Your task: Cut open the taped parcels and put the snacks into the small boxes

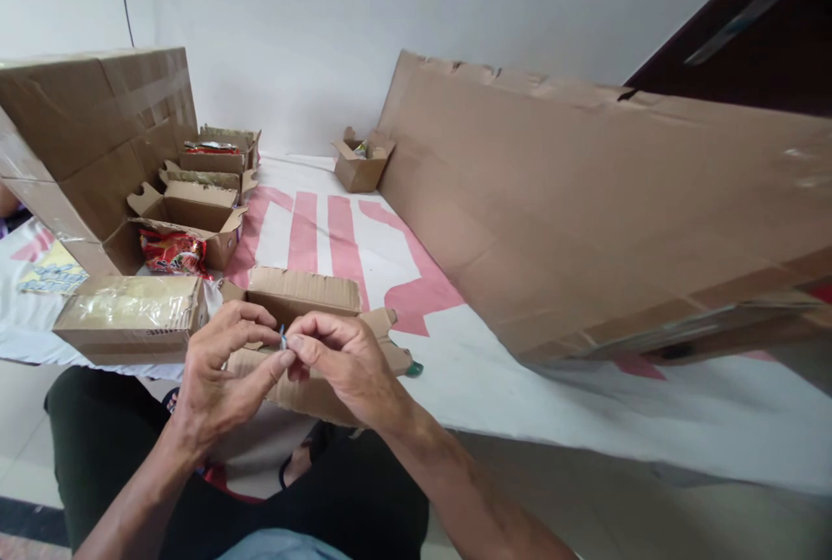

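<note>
My left hand (224, 369) and my right hand (341, 365) meet in front of me, fingers pinched together on a tiny blue item (283, 336) that is too small to name. Directly beneath them sits a small open cardboard box (305, 291) with its flaps spread, resting on a white and red printed sheet (520, 369). A green object (414, 367) peeks out at the box's right flap. My legs in dark trousers show below the hands.
A taped small box (130, 317) lies to the left. Several open small boxes (191, 213) and red snack packets (172, 252) sit further left, beside a large carton (91, 135). Another small box (360, 161) stands by the wall. A big flattened cardboard sheet (617, 205) leans at right.
</note>
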Available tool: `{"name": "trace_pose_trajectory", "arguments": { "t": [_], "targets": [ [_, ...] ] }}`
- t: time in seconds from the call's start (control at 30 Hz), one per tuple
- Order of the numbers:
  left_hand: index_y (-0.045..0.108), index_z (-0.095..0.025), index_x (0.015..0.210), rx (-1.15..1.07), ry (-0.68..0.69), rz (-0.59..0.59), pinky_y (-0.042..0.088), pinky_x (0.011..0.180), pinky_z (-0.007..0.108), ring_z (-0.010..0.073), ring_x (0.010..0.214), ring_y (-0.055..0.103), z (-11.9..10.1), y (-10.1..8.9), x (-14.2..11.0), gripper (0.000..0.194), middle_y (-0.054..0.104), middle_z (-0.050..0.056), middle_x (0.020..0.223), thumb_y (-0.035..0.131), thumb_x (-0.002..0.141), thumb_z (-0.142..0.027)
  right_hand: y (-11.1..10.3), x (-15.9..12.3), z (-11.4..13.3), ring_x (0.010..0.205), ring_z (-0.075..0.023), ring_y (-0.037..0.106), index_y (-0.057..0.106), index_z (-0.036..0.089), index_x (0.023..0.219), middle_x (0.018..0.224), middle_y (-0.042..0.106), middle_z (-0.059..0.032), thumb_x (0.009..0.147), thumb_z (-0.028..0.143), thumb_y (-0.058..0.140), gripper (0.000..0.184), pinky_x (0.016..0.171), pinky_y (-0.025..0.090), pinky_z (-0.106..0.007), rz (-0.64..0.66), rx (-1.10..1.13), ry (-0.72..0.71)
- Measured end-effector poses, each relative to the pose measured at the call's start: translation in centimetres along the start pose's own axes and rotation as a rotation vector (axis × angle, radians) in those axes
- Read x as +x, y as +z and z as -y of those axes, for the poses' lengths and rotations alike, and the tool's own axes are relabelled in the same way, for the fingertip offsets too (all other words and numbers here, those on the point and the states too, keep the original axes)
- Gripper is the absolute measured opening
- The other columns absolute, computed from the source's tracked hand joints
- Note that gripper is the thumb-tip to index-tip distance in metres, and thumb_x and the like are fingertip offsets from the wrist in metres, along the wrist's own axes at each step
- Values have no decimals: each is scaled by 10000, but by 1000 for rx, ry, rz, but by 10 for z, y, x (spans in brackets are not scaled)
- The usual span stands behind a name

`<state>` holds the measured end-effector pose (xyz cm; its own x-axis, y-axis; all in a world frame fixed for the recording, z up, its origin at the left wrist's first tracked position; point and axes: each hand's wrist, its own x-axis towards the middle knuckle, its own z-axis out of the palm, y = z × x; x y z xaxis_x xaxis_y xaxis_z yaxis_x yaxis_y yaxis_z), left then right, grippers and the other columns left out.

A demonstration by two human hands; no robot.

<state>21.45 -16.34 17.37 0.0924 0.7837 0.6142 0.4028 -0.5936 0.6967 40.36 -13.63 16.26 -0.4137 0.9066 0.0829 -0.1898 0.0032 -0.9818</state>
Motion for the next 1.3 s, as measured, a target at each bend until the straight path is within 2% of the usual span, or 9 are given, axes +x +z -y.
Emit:
{"name": "trace_pose_trajectory", "arguments": {
  "t": [0.27,0.43,0.6,0.83,0.93,1.1,1.3],
  "targets": [
    [882,-225,896,-106,-34,-3,638,834,339,224,916,806,3,-5,-4,89,850,94,1001,827,934,-167,5,-1,-1,624,-148,656,738,205,821,712,716,-12,944,559,850,391,625,569,-289,8,-13,-36],
    [896,-232,862,-205,-136,-6,624,853,358,235,931,795,7,-11,-6,106,838,100,996,863,954,-271,5,0,-1,619,-146,655,726,204,824,725,716,-11,944,572,849,406,623,567,-287,18,0,-30],
    [901,-233,827,-308,-284,18,609,866,385,251,919,782,11,-19,-8,220,821,104,983,912,934,-426,7,2,-2,612,-147,656,725,206,821,719,720,-12,933,588,862,421,619,568,-288,31,15,-9],
    [881,-217,765,-377,-388,-11,612,815,379,241,855,749,12,-31,-8,385,806,102,913,956,852,-585,15,6,0,603,-146,635,722,205,809,682,704,-10,933,580,863,419,621,556,-286,59,34,14],
    [875,-218,763,-407,-414,-22,622,824,394,247,862,748,16,-38,-9,392,797,100,916,959,843,-593,16,9,2,606,-148,625,721,206,792,675,697,-12,931,578,865,423,630,554,-290,72,26,38],
    [875,-218,770,-457,-425,-110,599,817,357,215,853,717,31,-53,-17,295,773,78,920,976,853,-483,12,15,1,581,-151,603,761,204,785,670,697,-24,892,605,899,437,588,530,-288,32,62,38],
    [895,-208,766,-418,-418,-230,595,764,325,221,853,732,46,-82,-31,312,796,99,896,1001,816,-497,7,21,-4,546,-154,590,775,202,722,637,674,-34,785,684,968,523,567,548,-298,-105,-27,81]
  ]
}}
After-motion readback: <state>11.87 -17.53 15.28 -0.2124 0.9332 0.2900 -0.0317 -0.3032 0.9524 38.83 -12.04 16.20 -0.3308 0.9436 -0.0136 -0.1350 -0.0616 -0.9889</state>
